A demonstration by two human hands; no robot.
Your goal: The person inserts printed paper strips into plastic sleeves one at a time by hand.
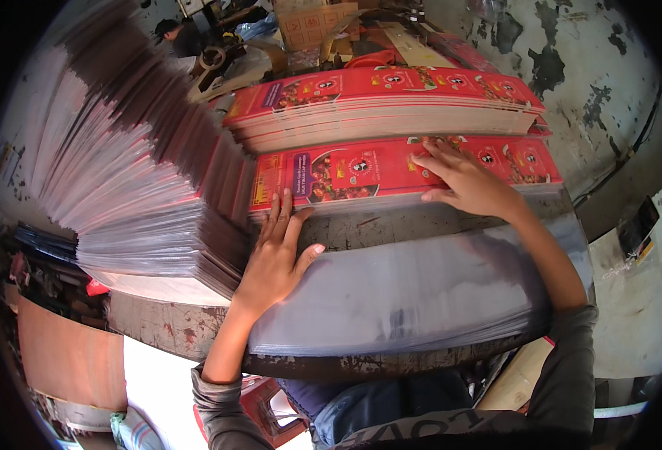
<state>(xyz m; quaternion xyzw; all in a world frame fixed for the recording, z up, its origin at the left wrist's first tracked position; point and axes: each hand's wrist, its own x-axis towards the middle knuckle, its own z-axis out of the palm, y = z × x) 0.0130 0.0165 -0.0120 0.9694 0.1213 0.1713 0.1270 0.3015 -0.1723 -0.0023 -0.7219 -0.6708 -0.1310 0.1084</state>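
Red printed sheets (353, 171) under right hand (472, 181), near edge touching left hand (269, 259), both splayed

2 creased, dark-grey sleeves (561, 367) — and a lettered grey shirt front (458, 427).

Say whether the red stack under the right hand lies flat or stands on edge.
Flat: the red stack shows its printed face upward, beneath the right hand.

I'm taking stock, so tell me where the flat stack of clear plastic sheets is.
In the head view, the clear plastic stack lies low, just right of centre, along the near edge of the table, beside the left hand.
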